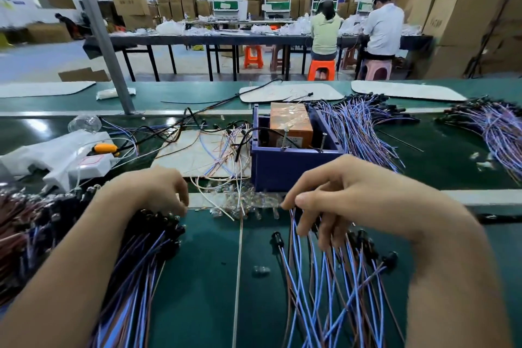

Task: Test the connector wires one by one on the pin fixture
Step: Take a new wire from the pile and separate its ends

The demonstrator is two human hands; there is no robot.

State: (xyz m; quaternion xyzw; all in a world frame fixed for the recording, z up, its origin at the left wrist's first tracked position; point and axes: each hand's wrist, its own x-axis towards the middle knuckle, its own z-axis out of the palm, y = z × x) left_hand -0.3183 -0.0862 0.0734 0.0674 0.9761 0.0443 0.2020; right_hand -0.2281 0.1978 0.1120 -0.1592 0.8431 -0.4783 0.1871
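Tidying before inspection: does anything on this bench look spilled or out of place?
Yes. Small clear parts lie scattered at the edge of the green mat before the blue box, and one stray clear piece lies alone on it between the left wire bundle and the right wire bundle.

The left hand (pixel 147 189) curls into the connector wires (pixel 147 257), its grip seemingly hidden.

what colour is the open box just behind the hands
Dark bluish purple. The box shows best in the head view.
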